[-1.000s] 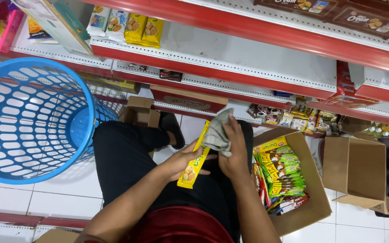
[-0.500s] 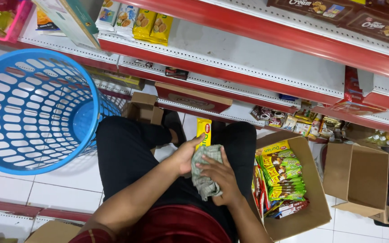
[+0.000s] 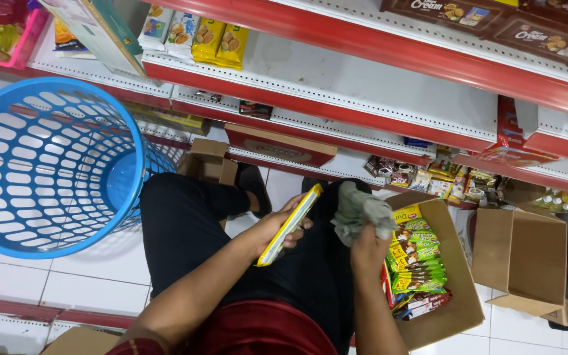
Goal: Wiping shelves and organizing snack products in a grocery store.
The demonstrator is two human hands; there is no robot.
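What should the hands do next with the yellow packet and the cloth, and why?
Probably bring the grey cloth in the right hand back onto the yellow packet that the left hand holds edge-up, since the two are apart now.

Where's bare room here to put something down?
Bare shelf right of the yellow packets; the blue basket holds nothing visible. Crowded: the packet-filled box by the right hand.

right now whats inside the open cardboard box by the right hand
The cardboard box holds stacked green and yellow snack packets, red ones lower down. Anything beneath that stack is covered.
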